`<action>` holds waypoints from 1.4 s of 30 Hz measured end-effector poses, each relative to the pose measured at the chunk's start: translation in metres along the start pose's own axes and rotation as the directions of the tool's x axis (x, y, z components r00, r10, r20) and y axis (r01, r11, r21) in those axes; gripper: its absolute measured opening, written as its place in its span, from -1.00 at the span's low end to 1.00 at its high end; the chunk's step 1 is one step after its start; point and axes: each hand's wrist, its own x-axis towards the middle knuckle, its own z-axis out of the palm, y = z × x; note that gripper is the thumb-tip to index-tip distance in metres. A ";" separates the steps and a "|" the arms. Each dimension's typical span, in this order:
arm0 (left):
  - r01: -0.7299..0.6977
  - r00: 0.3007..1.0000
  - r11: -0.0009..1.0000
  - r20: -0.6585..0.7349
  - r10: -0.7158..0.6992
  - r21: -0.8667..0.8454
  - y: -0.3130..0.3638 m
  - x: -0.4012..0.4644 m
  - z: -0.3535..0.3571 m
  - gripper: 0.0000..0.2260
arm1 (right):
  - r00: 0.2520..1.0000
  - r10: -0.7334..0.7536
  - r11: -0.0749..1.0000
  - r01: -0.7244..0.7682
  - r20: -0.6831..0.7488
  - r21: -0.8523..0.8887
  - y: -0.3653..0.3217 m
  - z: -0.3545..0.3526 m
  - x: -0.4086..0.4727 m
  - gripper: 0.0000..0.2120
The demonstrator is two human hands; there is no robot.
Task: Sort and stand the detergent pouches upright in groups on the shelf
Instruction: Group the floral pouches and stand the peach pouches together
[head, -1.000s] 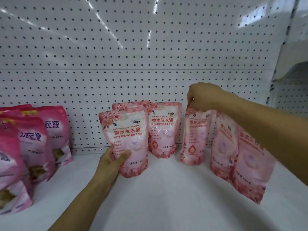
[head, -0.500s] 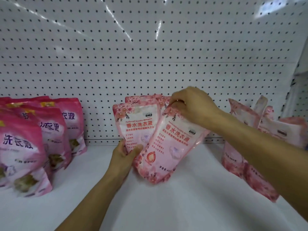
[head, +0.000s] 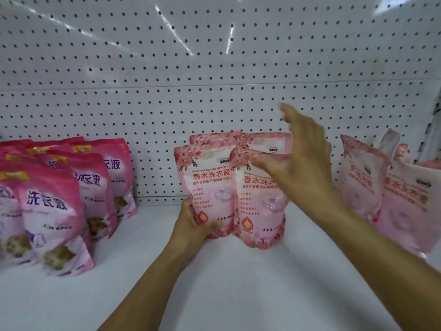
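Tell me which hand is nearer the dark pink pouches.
Left. The left hand grips a light pink pouch just right of the dark pink pouches; the right hand hovers farther right.

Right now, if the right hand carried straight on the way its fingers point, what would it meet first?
Probably the pegboard back wall: the open right hand points up-left above the light pink pouches, though depth is unclear.

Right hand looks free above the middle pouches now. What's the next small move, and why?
Probably reach the right hand, open and holding nothing, to the leaning light pink pouches at right and bring one over. The left hand grips the front-left pouch of the middle group, which stands upright with the front-right pouch beside it; the right-side pouches tilt, unsorted.
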 end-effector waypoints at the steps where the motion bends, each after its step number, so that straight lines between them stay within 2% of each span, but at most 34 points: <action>1: -0.005 1.000 1.000 -0.012 0.005 0.016 -0.001 0.001 0.000 -0.39 | 0.975 0.219 0.958 -0.220 0.025 0.184 0.010 0.003 -0.020 -0.01; 2: -0.010 1.000 0.999 -0.025 0.011 0.031 -0.001 0.001 0.001 -0.41 | 0.906 0.392 0.846 -0.423 0.159 0.325 0.018 0.010 -0.039 0.06; 3: -0.010 0.999 0.999 -0.044 0.011 0.035 -0.002 0.002 0.002 -0.43 | 0.821 0.464 0.722 -0.568 0.332 0.395 0.027 0.020 -0.056 0.05; 4: -0.013 0.998 0.999 -0.060 0.015 0.041 -0.003 0.003 0.004 -0.44 | 0.749 0.455 0.641 -0.651 0.481 0.407 0.036 0.033 -0.071 -0.02; 5: -0.015 0.997 0.999 -0.072 0.018 0.043 -0.003 0.003 0.006 -0.45 | 0.706 0.425 0.611 -0.686 0.567 0.396 0.046 0.045 -0.081 -0.14; 8: -0.018 0.996 0.998 -0.082 0.023 0.066 -0.002 0.009 0.010 -0.45 | 0.706 0.383 0.665 -0.658 0.596 0.353 0.071 0.069 -0.082 -0.36; 12: -0.018 0.993 0.993 -0.114 0.032 0.117 -0.001 0.018 0.013 -0.45 | 0.750 0.430 0.680 -0.635 0.502 0.367 0.089 0.080 -0.074 -0.25; 15: -0.025 0.989 0.991 -0.143 0.045 0.134 -0.005 0.021 0.016 -0.45 | 0.770 0.481 0.684 -0.629 0.420 0.370 0.088 0.081 -0.070 -0.26; 18: -0.027 0.990 0.986 -0.135 0.050 0.165 -0.006 0.022 0.017 -0.44 | 0.770 0.481 0.670 -0.631 0.418 0.391 0.090 0.084 -0.071 -0.25; 21: -0.030 0.988 0.985 -0.142 0.055 0.170 0.002 0.017 0.018 -0.28 | 0.756 0.470 0.673 -0.641 0.456 0.369 0.090 0.080 -0.071 -0.22; 23: -0.053 0.951 0.953 -0.275 0.139 0.298 0.014 0.010 0.015 -0.14 | 0.762 0.456 0.728 -0.617 0.460 0.300 0.085 0.070 -0.071 -0.13; 24: -0.093 0.913 0.925 -0.338 0.226 0.369 0.022 0.005 0.014 -0.14 | 0.778 0.452 0.771 -0.587 0.437 0.248 0.083 0.063 -0.072 -0.06; 25: -0.171 0.862 0.887 -0.370 0.345 0.429 0.031 -0.003 0.013 -0.20 | 0.798 0.442 0.810 -0.552 0.409 0.200 0.079 0.053 -0.074 -0.03; 26: -0.269 0.809 0.839 -0.363 0.463 0.473 0.039 -0.011 0.015 -0.29 | 0.824 0.420 0.847 -0.506 0.380 0.162 0.074 0.040 -0.077 -0.08; 27: -0.353 0.776 0.800 -0.326 0.540 0.486 0.049 -0.022 0.020 -0.40 | 0.862 0.374 0.880 -0.446 0.342 0.162 0.070 0.026 -0.082 -0.21; 28: -0.407 0.781 0.784 -0.267 0.565 0.468 0.058 -0.032 0.028 -0.51 | 0.904 0.307 0.907 -0.372 0.297 0.195 0.065 0.010 -0.088 -0.38; 30: -0.454 0.847 0.799 -0.088 0.524 0.393 0.071 -0.051 0.054 -0.69 | 0.973 0.168 0.940 -0.207 0.160 0.272 0.061 -0.022 -0.105 -0.73; 31: -0.460 0.870 0.809 0.004 0.493 0.366 0.073 -0.059 0.071 -0.73 | 0.989 0.132 0.949 -0.145 0.065 0.280 0.064 -0.038 -0.115 -0.82; 33: -0.458 0.888 0.824 0.143 0.436 0.334 0.073 -0.072 0.111 -0.72 | 0.981 0.133 0.965 -0.096 -0.141 0.245 0.073 -0.066 -0.134 -0.83; 36: -0.426 0.896 0.854 0.271 0.351 0.301 0.066 -0.076 0.173 -0.58 | 0.885 0.339 0.915 -0.232 -0.318 0.329 0.098 -0.101 -0.144 -0.57; 37: -0.399 0.901 0.869 0.303 0.311 0.292 0.063 -0.073 0.193 -0.50 | 0.857 0.405 0.886 -0.283 -0.318 0.367 0.107 -0.109 -0.141 -0.53; 39: -0.327 0.919 0.900 0.320 0.231 0.288 0.061 -0.068 0.227 -0.39 | 0.853 0.475 0.843 -0.371 -0.215 0.390 0.126 -0.118 -0.132 -0.46; 41: -0.320 0.938 0.882 0.249 0.242 0.346 0.058 -0.063 0.252 -0.47 | 0.884 0.465 0.846 -0.426 -0.053 0.321 0.144 -0.118 -0.126 -0.47; 42: -0.348 0.936 0.848 0.193 0.293 0.399 0.057 -0.061 0.260 -0.59 | 0.892 0.451 0.853 -0.434 0.009 0.290 0.153 -0.117 -0.124 -0.55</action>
